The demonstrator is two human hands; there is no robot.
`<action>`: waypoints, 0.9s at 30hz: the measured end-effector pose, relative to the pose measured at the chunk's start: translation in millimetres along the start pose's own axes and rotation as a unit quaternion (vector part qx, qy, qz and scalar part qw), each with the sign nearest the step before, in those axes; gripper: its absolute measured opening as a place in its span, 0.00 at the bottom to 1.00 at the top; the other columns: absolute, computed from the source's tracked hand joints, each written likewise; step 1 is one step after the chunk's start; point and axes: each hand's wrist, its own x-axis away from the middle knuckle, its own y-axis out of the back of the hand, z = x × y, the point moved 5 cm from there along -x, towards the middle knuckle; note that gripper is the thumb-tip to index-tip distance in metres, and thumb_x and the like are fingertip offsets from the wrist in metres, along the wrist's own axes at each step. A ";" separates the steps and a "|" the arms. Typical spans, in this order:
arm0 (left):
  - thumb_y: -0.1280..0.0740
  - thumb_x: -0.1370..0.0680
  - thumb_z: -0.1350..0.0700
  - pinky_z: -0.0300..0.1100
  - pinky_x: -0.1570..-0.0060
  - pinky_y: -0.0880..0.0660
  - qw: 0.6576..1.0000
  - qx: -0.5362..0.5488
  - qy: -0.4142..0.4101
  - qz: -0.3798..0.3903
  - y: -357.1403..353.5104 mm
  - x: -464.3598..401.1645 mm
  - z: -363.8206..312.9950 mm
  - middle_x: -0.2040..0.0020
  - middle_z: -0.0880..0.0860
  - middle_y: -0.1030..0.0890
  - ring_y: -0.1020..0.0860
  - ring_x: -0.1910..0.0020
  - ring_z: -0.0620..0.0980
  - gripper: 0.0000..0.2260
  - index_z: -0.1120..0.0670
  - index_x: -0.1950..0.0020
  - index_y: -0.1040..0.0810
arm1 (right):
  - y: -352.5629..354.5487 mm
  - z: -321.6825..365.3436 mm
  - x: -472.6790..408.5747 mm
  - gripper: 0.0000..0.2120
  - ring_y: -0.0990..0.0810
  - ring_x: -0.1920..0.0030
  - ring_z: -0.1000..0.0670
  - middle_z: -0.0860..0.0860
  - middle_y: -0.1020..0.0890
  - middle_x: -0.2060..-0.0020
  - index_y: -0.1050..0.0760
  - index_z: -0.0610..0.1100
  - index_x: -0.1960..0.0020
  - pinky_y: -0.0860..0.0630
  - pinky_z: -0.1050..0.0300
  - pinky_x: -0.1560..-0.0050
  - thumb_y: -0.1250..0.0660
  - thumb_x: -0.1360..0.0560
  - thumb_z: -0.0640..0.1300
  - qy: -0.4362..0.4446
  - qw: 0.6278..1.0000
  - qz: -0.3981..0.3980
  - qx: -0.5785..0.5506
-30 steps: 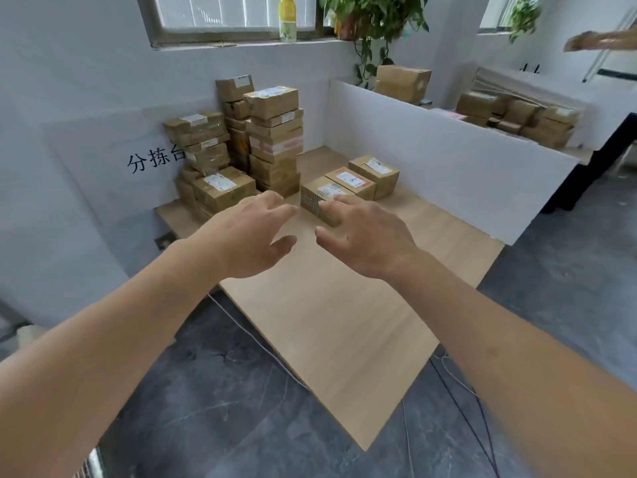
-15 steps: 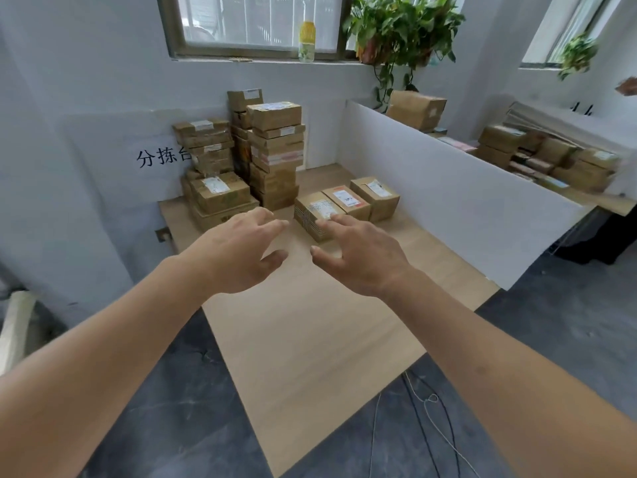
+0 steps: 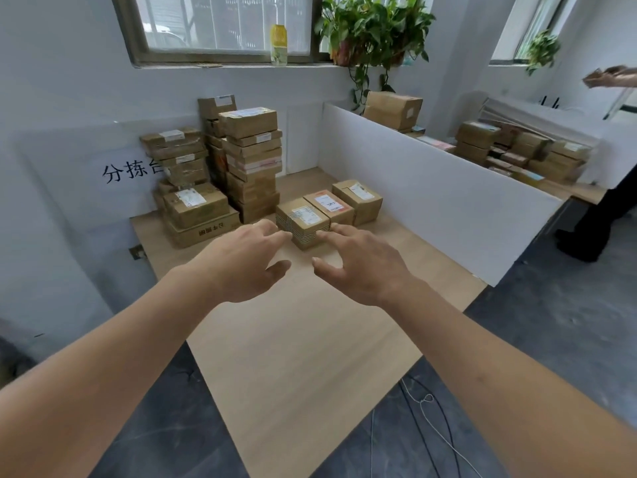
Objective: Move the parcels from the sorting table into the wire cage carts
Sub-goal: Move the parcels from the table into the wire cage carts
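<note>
Three small cardboard parcels stand in a row on the wooden sorting table (image 3: pixel 310 339): a striped-tape parcel (image 3: pixel 302 222) nearest, an orange-labelled parcel (image 3: pixel 332 207) behind it, and a plain one (image 3: pixel 358 198) furthest. My left hand (image 3: pixel 241 260) and my right hand (image 3: pixel 358 263) stretch out side by side over the table, fingers spread and holding nothing. Their fingertips reach the near lower edge of the striped-tape parcel; contact cannot be told. Tall stacks of parcels (image 3: pixel 251 160) stand at the table's back left. No wire cage cart is in view.
A white partition (image 3: pixel 431 201) runs along the table's right side, with more boxes (image 3: pixel 517 153) behind it. A person's dark legs (image 3: pixel 596 215) stand at the far right. Cables (image 3: pixel 424 408) lie on the dark floor by the table's near corner. Plants and a bottle sit on the windowsill.
Both hands have moved forward toward the striped-tape parcel, and the view has come closer to the table. The parcels have not moved.
</note>
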 end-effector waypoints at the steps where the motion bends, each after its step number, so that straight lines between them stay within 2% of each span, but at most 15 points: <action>1: 0.40 0.17 0.40 0.49 0.39 0.22 1.000 -0.001 -0.001 -0.001 -0.6 -5.8 -2.3 0.26 0.49 0.31 0.26 0.31 0.52 0.27 0.46 0.20 0.37 | -0.2 -4.6 -2.7 0.30 0.33 0.24 0.47 0.53 0.33 0.22 0.35 0.56 0.20 0.31 0.47 0.30 0.41 0.19 0.65 -0.001 1.000 0.001 -0.001; 7: 0.40 0.17 0.41 0.48 0.40 0.22 1.000 -0.001 -0.002 0.009 -7.8 -43.6 -23.5 0.26 0.49 0.31 0.26 0.32 0.52 0.26 0.46 0.20 0.37 | -0.6 -43.2 -25.6 0.31 0.35 0.23 0.48 0.53 0.35 0.20 0.37 0.56 0.19 0.31 0.47 0.29 0.42 0.19 0.66 0.002 1.000 0.004 -0.005; 12: 0.38 0.17 0.42 0.48 0.41 0.21 1.000 -0.017 0.019 0.008 -15.0 -91.8 -36.6 0.26 0.50 0.31 0.25 0.33 0.52 0.25 0.47 0.21 0.35 | -4.6 -95.4 -60.1 0.31 0.33 0.24 0.48 0.53 0.33 0.21 0.36 0.56 0.20 0.29 0.46 0.30 0.42 0.19 0.66 0.022 1.000 0.004 -0.017; 19: 0.39 0.16 0.43 0.48 0.40 0.21 0.996 -0.008 0.093 0.004 -54.5 -189.6 -73.4 0.25 0.48 0.30 0.25 0.32 0.51 0.23 0.48 0.22 0.33 | -24.0 -203.1 -128.8 0.32 0.32 0.24 0.49 0.55 0.32 0.22 0.35 0.55 0.20 0.26 0.44 0.31 0.43 0.20 0.67 0.089 0.995 0.014 -0.035; 24: 0.40 0.16 0.44 0.47 0.40 0.22 0.988 0.016 0.150 0.026 -97.2 -256.4 -103.6 0.25 0.47 0.30 0.25 0.33 0.51 0.23 0.49 0.22 0.33 | -37.3 -291.9 -169.9 0.30 0.35 0.22 0.48 0.53 0.36 0.20 0.37 0.55 0.19 0.31 0.47 0.27 0.41 0.19 0.64 0.114 0.991 0.060 -0.044; 27: 0.42 0.15 0.43 0.48 0.36 0.25 0.982 0.027 0.181 0.046 -121.0 -287.4 -108.9 0.24 0.48 0.31 0.26 0.30 0.52 0.23 0.51 0.22 0.33 | -52.4 -327.1 -199.7 0.30 0.35 0.22 0.49 0.53 0.36 0.19 0.37 0.55 0.19 0.33 0.48 0.26 0.41 0.18 0.63 0.122 0.987 0.088 -0.056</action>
